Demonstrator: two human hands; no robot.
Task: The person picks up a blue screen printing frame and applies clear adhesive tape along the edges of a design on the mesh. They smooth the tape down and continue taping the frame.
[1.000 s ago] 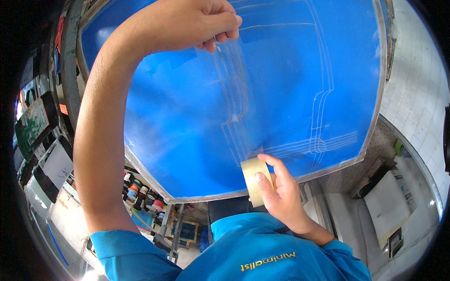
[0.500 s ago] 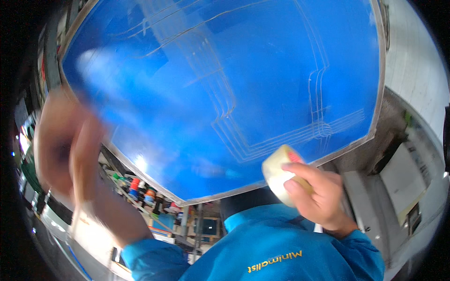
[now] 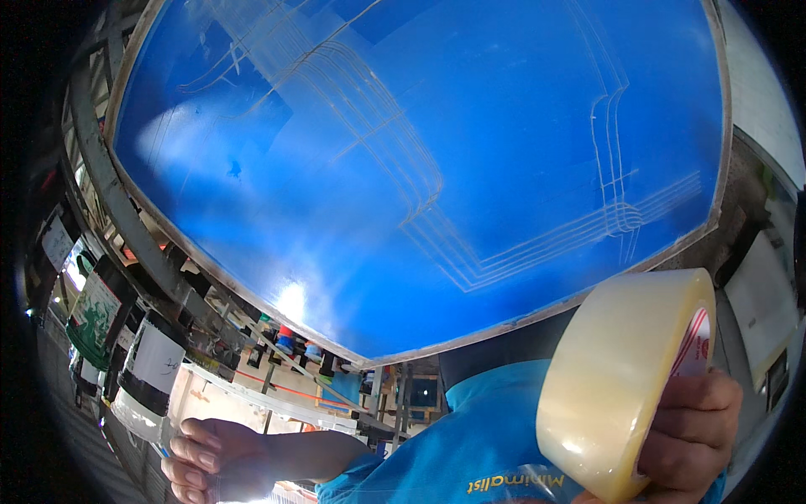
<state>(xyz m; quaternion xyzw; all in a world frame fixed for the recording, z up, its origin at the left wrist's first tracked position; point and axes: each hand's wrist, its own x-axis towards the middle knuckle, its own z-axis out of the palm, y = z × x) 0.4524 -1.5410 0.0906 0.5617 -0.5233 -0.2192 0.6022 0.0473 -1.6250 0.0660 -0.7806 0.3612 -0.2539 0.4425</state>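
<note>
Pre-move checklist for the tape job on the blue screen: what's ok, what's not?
1. Right hand grips the tape roll: ok.
2. Left hand pinches a clear strip of tape: cannot tell, only a faint sheen at the fingers.
3. Free tape end found on the roll: cannot tell.
4. Blue screen in its frame, face unobstructed: ok.
5. Earlier tape lines on the screen lie flat: ok where visible, in stepped rows.
6. Both hands off the screen: ok.

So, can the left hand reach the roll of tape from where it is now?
Probably yes. The left hand is low and open, holding nothing solid that I can see, and the space between it and the tape roll in the right hand looks free.
</note>
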